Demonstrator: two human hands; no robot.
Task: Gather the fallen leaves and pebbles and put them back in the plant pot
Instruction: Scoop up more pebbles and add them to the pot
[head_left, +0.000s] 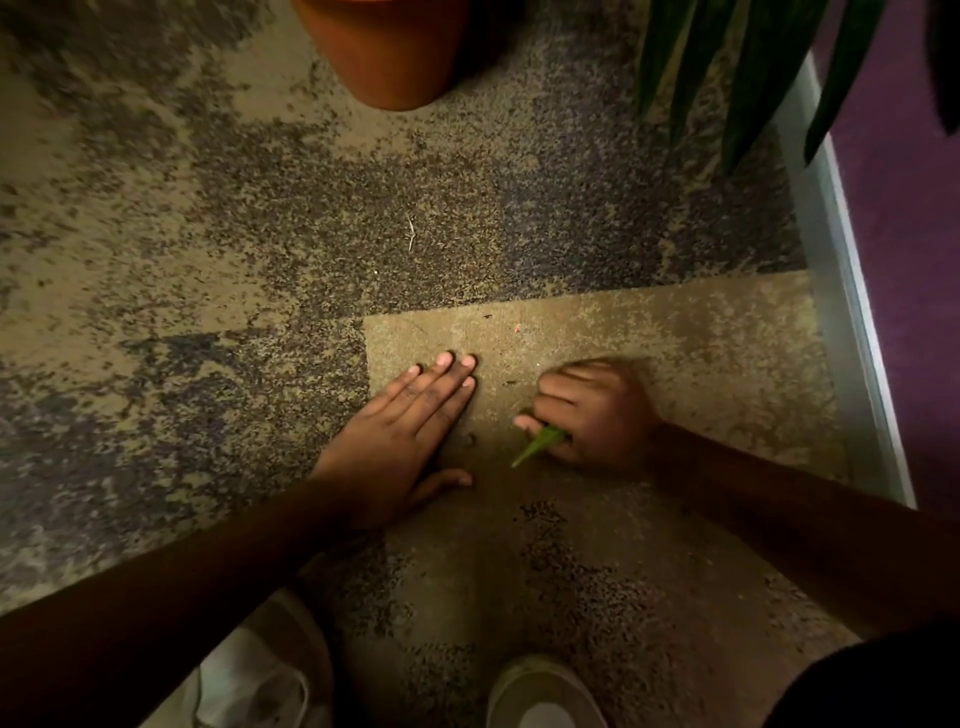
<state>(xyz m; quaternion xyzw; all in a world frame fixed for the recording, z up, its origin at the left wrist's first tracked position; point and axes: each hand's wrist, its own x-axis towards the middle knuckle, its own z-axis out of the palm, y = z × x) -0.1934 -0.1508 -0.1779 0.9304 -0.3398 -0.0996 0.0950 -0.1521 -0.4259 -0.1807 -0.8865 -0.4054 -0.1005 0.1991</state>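
Observation:
My left hand (405, 431) lies flat on the carpet, fingers together and pointing away from me, holding nothing. To its right, my right hand (587, 410) is curled into a fist, blurred, with a narrow green leaf (535, 449) sticking out of its lower left side. A terracotta plant pot (395, 52) stands on the carpet at the top centre, its rim out of view. A small pale twig (411, 234) lies on the carpet between the pot and my hands. Tiny dark specks (488, 315) dot the carpet just beyond my fingers.
Long dark green leaves of a plant (753, 67) hang in at the top right. A pale skirting strip (852, 291) and purple wall (914, 249) run down the right side. My two light shoes (540, 696) show at the bottom. Mottled tan and grey carpet (208, 234) covers the floor.

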